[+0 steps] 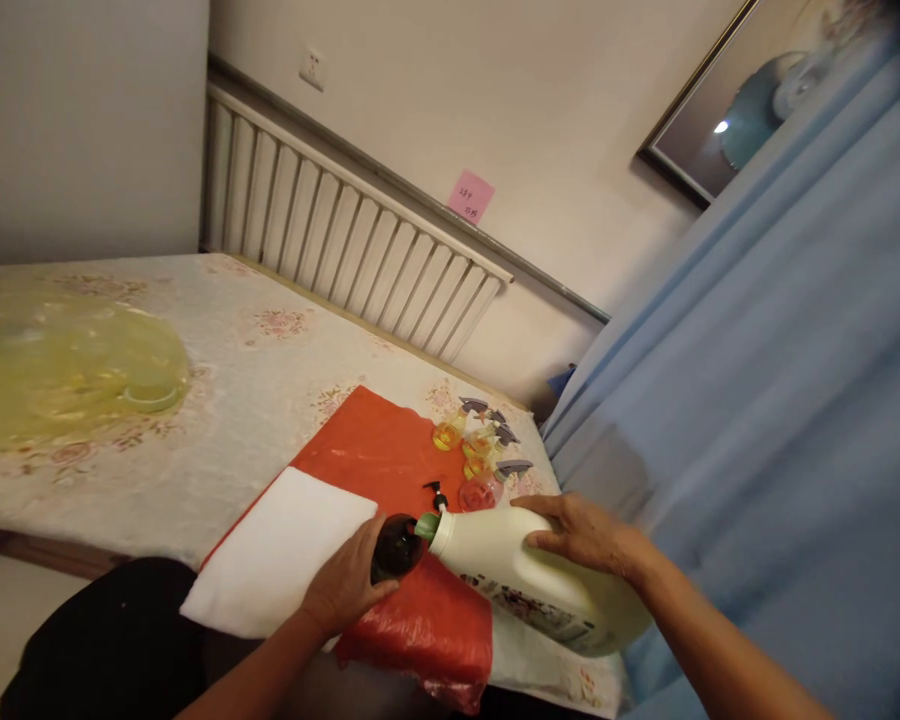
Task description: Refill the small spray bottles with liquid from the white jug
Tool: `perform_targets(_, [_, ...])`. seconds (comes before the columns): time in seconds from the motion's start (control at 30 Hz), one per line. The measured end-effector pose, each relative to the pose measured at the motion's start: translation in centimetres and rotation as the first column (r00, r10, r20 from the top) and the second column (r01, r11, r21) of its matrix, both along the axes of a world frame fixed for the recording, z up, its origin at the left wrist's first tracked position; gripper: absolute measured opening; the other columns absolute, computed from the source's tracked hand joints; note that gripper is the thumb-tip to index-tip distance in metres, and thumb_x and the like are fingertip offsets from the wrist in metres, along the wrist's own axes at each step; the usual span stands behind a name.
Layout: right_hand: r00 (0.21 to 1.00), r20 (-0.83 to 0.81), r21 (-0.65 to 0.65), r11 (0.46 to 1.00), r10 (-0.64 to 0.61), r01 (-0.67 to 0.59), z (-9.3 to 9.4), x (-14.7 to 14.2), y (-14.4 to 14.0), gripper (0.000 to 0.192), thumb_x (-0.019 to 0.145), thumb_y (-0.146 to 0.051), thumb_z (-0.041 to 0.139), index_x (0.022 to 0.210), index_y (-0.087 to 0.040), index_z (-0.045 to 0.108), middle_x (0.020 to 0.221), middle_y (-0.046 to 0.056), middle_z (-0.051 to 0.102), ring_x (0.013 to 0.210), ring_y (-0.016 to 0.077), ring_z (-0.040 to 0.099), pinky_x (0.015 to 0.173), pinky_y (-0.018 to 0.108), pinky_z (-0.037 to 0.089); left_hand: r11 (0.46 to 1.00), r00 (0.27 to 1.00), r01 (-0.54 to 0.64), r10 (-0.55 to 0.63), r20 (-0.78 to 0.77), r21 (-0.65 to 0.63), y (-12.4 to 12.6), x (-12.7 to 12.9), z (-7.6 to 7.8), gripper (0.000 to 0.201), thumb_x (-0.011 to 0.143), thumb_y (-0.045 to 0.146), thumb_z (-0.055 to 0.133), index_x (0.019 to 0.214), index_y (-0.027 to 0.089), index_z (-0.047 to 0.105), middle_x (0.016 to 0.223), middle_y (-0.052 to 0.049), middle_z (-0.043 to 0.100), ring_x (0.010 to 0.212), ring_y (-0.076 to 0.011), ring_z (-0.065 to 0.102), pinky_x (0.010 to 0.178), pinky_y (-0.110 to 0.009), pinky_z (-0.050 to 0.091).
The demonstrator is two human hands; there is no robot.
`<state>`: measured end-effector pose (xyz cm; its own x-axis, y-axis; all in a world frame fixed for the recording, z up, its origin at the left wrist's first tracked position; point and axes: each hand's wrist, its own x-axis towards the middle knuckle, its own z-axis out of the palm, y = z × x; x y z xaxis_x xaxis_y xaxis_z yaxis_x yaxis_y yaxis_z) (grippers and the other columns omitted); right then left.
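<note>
At lower centre, your right hand (581,535) tips the white jug (525,580) to the dark bottle (395,547) gripped by your left hand (345,585); filling looks underway, pump (436,495) still off.

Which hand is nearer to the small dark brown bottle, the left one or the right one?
Left. The left hand is wrapped around the dark brown bottle, touching it. The right hand rests apart on the tilted white jug, whose green spout meets the bottle.

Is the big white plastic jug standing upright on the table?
No, the big white plastic jug is tipped sideways, its green spout against the small dark round bottle held by the left hand.
</note>
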<state>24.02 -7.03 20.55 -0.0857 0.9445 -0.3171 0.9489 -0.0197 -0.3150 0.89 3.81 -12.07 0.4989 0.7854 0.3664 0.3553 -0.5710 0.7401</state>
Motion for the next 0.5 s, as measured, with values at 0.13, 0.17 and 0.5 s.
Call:
perform_targets(0.13, [0.992,-0.095,0.010,0.996,-0.084,0.086,-2.2,1.6,-1.2,0.047,0.078,-0.034,0.068,0.123,-0.024,0.063,0.106,0.002,0.073,0.094,0.0230,0.065,0.082,0.030,0.049,1.000,1.000,-0.004,0.004,-0.007,-0.004,0.0,0.0,0.1,0.087,0.068,0.022,0.068,0.145,0.020,0.027,0.149,-0.016,0.043,0.137,-0.0318,0.042,0.114,-0.049,0.036])
perform_targets(0.17, [0.991,-0.085,0.023,0.994,-0.106,0.108,-2.7,1.9,-1.4,0.049,0.075,-0.034,0.070,0.123,-0.022,0.063,0.106,0.002,0.072,0.092,0.0232,0.065,0.081,0.030,0.049,1.000,1.000,-0.003,0.003,-0.008,-0.009,0.0,-0.1,0.1,0.087,0.068,0.021,0.068,0.145,0.021,0.027,0.148,-0.016,0.044,0.137,-0.0319,0.043,0.114,-0.049,0.036])
perform_targets(0.5, [0.970,-0.191,0.222,0.957,-0.148,0.189,-2.3,2.6,0.8,0.022,0.079,-0.040,0.061,0.082,-0.018,0.063,0.078,0.001,0.064,0.070,0.0177,0.058,0.061,0.026,0.042,0.997,0.999,-0.015,0.012,-0.041,-0.079,0.0,-0.2,0.2,0.087,0.065,0.020,0.067,0.143,0.021,0.029,0.147,-0.017,0.047,0.136,-0.0333,0.043,0.113,-0.053,0.035])
